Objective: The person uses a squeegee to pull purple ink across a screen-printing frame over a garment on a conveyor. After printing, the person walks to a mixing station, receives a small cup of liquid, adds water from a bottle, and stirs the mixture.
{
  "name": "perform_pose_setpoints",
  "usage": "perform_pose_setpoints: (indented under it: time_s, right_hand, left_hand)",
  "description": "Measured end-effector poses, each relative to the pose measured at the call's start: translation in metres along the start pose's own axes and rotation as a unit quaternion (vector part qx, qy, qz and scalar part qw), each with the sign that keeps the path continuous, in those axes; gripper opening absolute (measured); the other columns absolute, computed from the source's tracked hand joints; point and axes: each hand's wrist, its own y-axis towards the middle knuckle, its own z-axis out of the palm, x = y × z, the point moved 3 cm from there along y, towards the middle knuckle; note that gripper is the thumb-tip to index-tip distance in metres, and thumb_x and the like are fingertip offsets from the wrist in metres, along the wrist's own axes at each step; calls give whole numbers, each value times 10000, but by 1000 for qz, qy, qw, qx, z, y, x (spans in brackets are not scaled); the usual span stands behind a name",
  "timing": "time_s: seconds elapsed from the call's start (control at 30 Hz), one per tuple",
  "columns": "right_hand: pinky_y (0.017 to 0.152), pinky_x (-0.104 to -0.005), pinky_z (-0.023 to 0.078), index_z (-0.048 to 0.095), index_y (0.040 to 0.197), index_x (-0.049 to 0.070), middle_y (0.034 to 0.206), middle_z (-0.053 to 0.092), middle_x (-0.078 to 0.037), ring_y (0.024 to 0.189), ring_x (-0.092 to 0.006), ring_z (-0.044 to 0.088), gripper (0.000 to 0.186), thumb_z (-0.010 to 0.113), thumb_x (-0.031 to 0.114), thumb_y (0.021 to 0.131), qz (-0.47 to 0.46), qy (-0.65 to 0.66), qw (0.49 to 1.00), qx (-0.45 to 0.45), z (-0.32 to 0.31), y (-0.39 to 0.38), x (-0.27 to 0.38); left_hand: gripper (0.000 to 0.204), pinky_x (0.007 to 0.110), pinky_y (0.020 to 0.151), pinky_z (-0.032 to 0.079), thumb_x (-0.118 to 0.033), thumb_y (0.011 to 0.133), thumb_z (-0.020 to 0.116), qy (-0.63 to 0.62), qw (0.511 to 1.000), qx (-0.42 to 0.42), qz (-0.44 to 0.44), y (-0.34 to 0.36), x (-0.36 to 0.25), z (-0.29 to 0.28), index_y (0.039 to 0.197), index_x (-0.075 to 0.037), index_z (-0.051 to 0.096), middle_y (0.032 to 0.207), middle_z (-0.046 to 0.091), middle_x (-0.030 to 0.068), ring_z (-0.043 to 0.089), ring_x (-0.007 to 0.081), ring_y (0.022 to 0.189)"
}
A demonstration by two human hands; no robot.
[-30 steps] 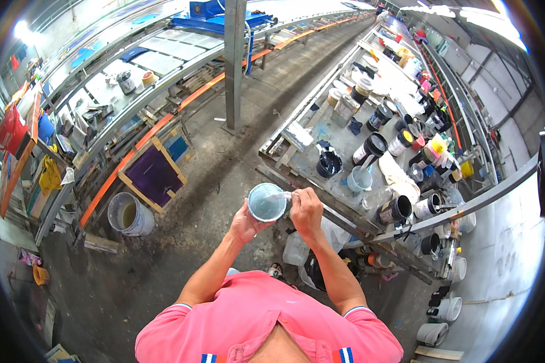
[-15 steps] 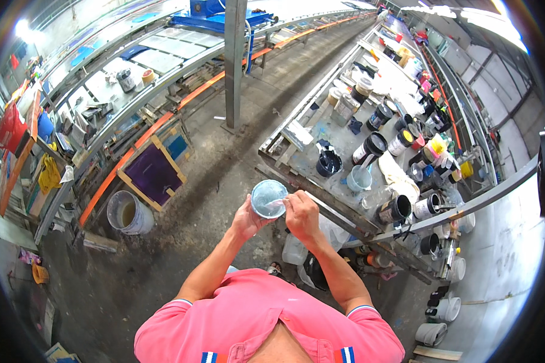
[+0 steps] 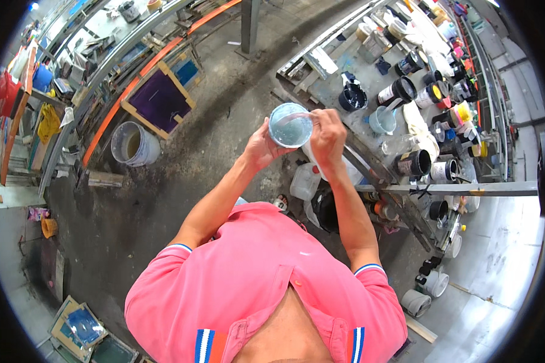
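Observation:
My left hand (image 3: 262, 147) is wrapped round the side of a translucent plastic tub (image 3: 291, 135), held up in front of my chest. Pale bluish paste or liquid coats its inside. Over its right rim, my right hand (image 3: 328, 138) grips a pale, see-through stirring stick (image 3: 298, 115), whose far end reaches across into the tub. The fingers hide the stick's upper end. On the table to the right, nearest the hands, are a dark-smeared pot (image 3: 352, 98) and another translucent tub (image 3: 382, 121) with a stick in it.
A long worktable (image 3: 360, 66) at right carries several ink pots, black-labelled tubs and rags. White jugs (image 3: 304, 181) stand by its leg. At left are a bucket of murky liquid (image 3: 134, 144), a wood-framed purple screen (image 3: 159, 103) and a metal post (image 3: 249, 27).
My view has tilted down, so the surroundings sit higher. The stick has swung from the tub's right side to its upper part. Both hands keep their hold.

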Motion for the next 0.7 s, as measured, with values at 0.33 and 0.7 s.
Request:
perform_pose_setpoints:
  time_s: [0.33, 0.7]
  right_hand:
    - [654, -428, 501, 696, 901, 4, 859, 640, -153, 760, -351, 649, 61, 673, 61, 899, 51, 19, 998, 20, 1, -12, 9]
    - [645, -436, 504, 684, 875, 17, 815, 631, -143, 728, -349, 639, 61, 663, 66, 904, 24, 7, 999, 49, -20, -16, 20]
  left_hand:
    - [586, 565, 1018, 540, -525, 1088, 260, 5, 1000, -9, 8, -10, 4, -8, 1483, -130, 436, 1462, 543, 113, 579, 318, 1297]
    - [574, 574, 1050, 511, -524, 1086, 283, -16, 1000, 9, 1, -16, 7, -12, 1478, -140, 452, 1454, 557, 114, 589, 319, 1288]
